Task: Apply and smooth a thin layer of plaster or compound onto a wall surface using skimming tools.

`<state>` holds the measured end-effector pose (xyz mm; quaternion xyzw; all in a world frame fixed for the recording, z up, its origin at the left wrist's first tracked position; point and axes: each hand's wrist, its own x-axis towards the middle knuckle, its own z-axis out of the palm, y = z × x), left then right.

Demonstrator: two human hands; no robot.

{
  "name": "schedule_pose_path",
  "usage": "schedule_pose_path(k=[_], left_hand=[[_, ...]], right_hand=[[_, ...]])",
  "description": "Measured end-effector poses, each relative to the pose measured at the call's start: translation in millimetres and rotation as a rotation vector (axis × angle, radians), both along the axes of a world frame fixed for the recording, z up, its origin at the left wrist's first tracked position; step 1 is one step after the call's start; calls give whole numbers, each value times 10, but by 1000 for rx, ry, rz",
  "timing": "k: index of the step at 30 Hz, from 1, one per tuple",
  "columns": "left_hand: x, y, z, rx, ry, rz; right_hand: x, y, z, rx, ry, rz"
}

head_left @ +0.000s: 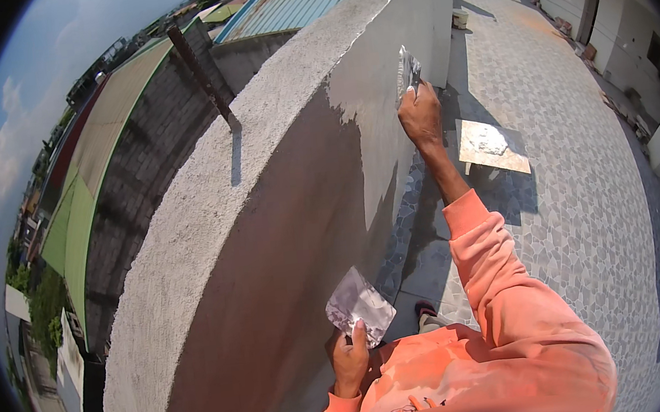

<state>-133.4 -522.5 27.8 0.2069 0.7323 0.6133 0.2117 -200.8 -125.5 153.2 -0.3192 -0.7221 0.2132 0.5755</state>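
Note:
My right hand (421, 115) reaches out along the wall, its fingers closed on a putty knife (410, 69) smeared with white. The blade is at the wall face, near its top edge. Low in front of me, my left hand (350, 360) grips a flat square plate (360, 306) with pale smears, thumb on top. The wall (296, 185) has a light grey coat (377, 74) on its far part; the nearer part is bare brownish plaster, with a ragged border between them.
A rusty bar (203, 79) sticks up from the rough wall top. Right of the wall, a small board on legs (518, 158) carries a white heap (489, 140) on the patterned paving (584, 205). Beyond the wall are lower roofs (271, 5); a white building (604, 1) stands far right.

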Motion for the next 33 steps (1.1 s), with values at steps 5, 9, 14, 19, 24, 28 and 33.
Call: schedule_pose_path(k=[5,9,14,19,24,28,33], left_hand=[[49,-71,48,55,-8,35],[106,-58,174,50,0,70],[116,-160,-89,-2,60,145],[99,-168,14,-105,21,107],[58,-156,12,33,60,19],[75,-211,24,-44,-72,22],[63,-216,36,-4,-2,-49]], right_hand=[[-420,419,-264,-154,-65,-57],[-554,661,-472,-66,-72,54],[-558,367,-633,-22,2,155],[-390,-361,-509,28,76,224],[-247,-887,-456,47,30,277],[-198,-1292,-527,162,-32,235],[-6,-1652,-392,298,-30,250]])
